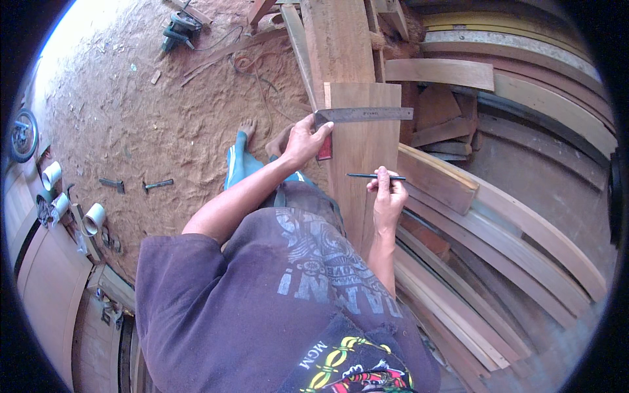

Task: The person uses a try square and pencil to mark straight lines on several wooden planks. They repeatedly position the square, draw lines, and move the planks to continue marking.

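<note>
A smooth, light-brown wooden board (367, 147) lies lengthwise in front of me. Across its far part rests the metal blade of a try square (373, 114). My left hand (304, 141) is closed on the square's stock at the board's left edge, thumb toward the blade; a red part shows just below the fingers. In my right hand (388, 196) a dark, thin pencil (357, 175) is pinched above the board, nearly level, its end pointing left. The pencil lies a little nearer to me than the blade and apart from it.
A thick rough timber (337, 46) runs away beyond the board. Stacked planks (485, 223) fill the right side. On the dirt floor (131, 131) at left are a green power tool (180, 31) with its cord and a hammer (158, 185). White cylinders (94, 219) stand at far left.
</note>
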Demonstrator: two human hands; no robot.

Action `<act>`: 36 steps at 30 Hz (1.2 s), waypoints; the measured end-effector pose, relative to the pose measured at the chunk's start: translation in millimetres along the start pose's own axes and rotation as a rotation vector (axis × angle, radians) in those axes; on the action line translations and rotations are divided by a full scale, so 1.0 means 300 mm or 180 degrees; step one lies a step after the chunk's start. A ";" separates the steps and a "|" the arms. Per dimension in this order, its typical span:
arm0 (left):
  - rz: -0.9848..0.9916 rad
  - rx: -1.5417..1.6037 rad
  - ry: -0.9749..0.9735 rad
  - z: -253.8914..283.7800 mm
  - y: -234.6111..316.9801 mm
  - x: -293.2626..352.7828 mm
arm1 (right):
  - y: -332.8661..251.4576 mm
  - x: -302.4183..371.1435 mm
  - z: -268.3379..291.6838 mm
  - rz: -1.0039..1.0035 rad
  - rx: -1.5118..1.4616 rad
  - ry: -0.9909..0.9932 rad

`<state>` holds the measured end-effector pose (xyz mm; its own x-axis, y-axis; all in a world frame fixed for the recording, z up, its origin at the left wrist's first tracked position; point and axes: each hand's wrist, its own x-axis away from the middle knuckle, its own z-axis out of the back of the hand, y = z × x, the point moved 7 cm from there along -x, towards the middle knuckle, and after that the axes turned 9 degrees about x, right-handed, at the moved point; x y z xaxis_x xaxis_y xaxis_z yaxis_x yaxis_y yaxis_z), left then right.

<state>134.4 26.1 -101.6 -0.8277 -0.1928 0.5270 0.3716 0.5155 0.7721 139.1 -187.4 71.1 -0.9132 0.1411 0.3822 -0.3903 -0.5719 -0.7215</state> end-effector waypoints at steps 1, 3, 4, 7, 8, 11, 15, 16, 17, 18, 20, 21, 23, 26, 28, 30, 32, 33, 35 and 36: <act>-0.0021 -0.0114 0.0000 0.001 0.006 0.002 | -0.002 -0.009 -0.001 -0.0049 0.0022 0.0007; -0.0016 -0.0255 0.0027 0.003 0.019 0.006 | -0.024 -0.023 -0.005 0.0060 0.0048 0.0001; 0.0019 -0.0281 0.0053 0.003 0.022 0.007 | -0.034 -0.028 -0.005 0.0116 0.0091 0.0017; 0.0066 -0.0191 0.0106 0.001 0.014 0.000 | -0.039 -0.040 -0.016 0.0123 -0.0075 -0.0013; 0.0172 -0.0174 0.0116 -0.001 -0.002 0.002 | -0.035 -0.040 -0.016 0.0104 -0.0090 -0.0007; 0.0056 -0.0274 0.0163 0.003 -0.009 0.000 | -0.034 -0.048 -0.021 0.0161 -0.0120 -0.0021; -0.0052 -0.0202 0.0208 0.001 -0.007 0.007 | -0.028 -0.053 -0.019 0.0178 -0.0123 -0.0045; -0.0069 -0.0157 0.0210 0.000 -0.003 0.008 | -0.028 -0.055 -0.019 0.0167 -0.0111 -0.0046; -0.0059 -0.0122 0.0209 -0.001 -0.002 0.008 | -0.028 -0.056 -0.019 0.0175 -0.0117 -0.0045; -0.0065 -0.0121 0.0215 -0.001 0.000 0.008 | -0.030 -0.059 -0.018 0.0175 -0.0104 -0.0036; -0.0027 -0.0137 0.0225 -0.001 -0.004 0.006 | -0.031 -0.064 -0.019 0.0166 -0.0091 -0.0036; -0.0043 -0.0120 0.0220 -0.001 -0.004 0.005 | -0.034 -0.066 -0.020 0.0156 -0.0093 -0.0046; -0.0089 -0.0085 0.0208 -0.001 -0.009 0.001 | -0.034 -0.071 -0.022 0.0115 -0.0099 -0.0044; 0.0006 -0.0057 0.0210 0.000 -0.029 -0.006 | -0.040 -0.078 -0.023 0.0110 -0.0139 -0.0033; -0.0032 0.0070 0.0221 -0.002 -0.029 -0.006 | -0.056 -0.085 -0.026 0.0247 -0.0224 -0.0062; -0.0011 0.0062 0.0205 -0.003 -0.028 -0.005 | -0.064 -0.097 -0.027 0.0204 -0.0268 -0.0053; 0.0082 -0.0117 0.0191 -0.003 -0.029 -0.001 | -0.085 -0.118 -0.031 0.0257 -0.0275 -0.0058; 0.0020 -0.0075 0.0208 -0.002 -0.021 0.001 | -0.102 -0.139 -0.036 0.0305 -0.0251 -0.0062; -0.0067 -0.0079 0.0268 -0.001 -0.010 0.003 | -0.138 -0.190 -0.059 0.0398 -0.0205 -0.0114; 0.0019 -0.0096 0.0287 -0.001 -0.015 0.002 | -0.153 -0.223 -0.087 0.0395 -0.0254 -0.0224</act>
<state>132.4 23.4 -104.6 -0.7847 -0.2647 0.5605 0.3900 0.4919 0.7784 215.0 -149.5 63.4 -0.9457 0.0146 0.3248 -0.2855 -0.5150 -0.8083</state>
